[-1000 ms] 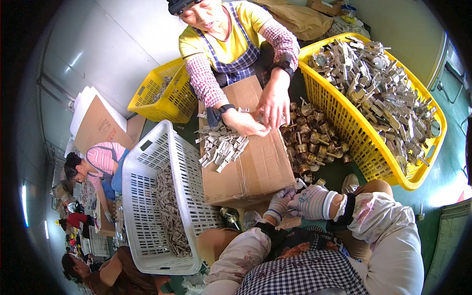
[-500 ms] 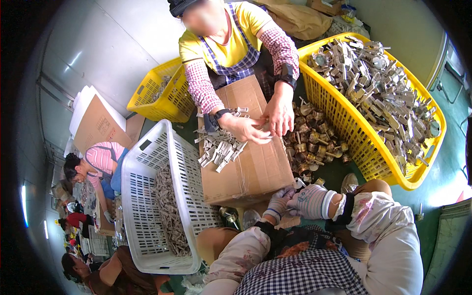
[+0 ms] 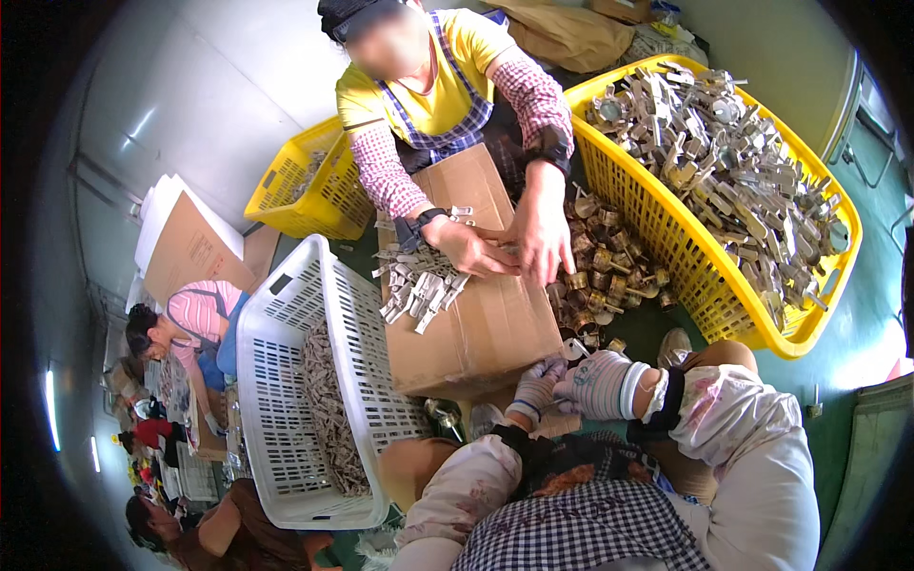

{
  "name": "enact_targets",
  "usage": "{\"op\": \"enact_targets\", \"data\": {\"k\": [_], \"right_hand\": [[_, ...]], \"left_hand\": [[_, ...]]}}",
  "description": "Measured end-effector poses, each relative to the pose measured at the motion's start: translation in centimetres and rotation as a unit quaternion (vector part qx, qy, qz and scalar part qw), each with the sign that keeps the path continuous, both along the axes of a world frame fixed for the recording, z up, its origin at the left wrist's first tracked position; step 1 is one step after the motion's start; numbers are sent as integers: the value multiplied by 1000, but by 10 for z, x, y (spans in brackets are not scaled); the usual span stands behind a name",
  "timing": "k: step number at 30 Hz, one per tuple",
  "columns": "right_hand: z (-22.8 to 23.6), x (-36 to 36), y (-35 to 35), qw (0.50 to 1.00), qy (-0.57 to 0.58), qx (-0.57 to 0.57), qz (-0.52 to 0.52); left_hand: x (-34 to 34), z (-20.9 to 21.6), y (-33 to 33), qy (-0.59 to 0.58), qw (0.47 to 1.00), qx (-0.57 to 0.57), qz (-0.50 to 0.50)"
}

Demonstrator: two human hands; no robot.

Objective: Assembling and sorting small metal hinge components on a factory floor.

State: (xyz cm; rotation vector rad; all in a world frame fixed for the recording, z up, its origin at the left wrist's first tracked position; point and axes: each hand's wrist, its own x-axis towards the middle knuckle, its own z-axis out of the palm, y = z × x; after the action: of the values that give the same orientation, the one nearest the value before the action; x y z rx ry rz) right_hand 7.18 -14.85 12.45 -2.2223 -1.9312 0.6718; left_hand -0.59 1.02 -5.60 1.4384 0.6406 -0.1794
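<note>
Below the near edge of a cardboard box (image 3: 476, 357), my left hand (image 3: 535, 388) and my right hand (image 3: 598, 385), both in striped knit gloves, are closed and pressed close together. A small shiny metal part (image 3: 574, 349) shows at their fingertips; my gloves hide most of it. On the box lies a heap of flat silvery metal pieces (image 3: 419, 285). Across from me, a co-worker's two hands (image 3: 509, 249) meet over the box, fingering something too small to make out. To the right of the box lies a pile of brassy round fittings with stems (image 3: 609, 271).
A large yellow basket (image 3: 657, 228) heaped with metal parts stands at right. To the left is a white basket (image 3: 286, 324) of small grey pieces, with a smaller yellow basket (image 3: 357, 195) behind it. Other people sit working at far left. A shiny metal cup-like thing (image 3: 444, 417) is near my left forearm.
The co-worker's hands have shifted slightly, fingers now closer together over the box. My hands stay together in nearly the same place. The whole view has tilted a little.
</note>
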Motion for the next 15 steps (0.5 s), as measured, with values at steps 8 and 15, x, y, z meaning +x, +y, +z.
{"op": "enact_targets", "data": {"k": [8, 15], "right_hand": [[1, -1, -21, 997, 38, -48, -50], [7, 1, -46, 995, 27, -62, -74]], "left_hand": [[-2, -7, -2, -3, 998, 58, 0], [3, 6, -8, 5, 999, 0, 33]]}}
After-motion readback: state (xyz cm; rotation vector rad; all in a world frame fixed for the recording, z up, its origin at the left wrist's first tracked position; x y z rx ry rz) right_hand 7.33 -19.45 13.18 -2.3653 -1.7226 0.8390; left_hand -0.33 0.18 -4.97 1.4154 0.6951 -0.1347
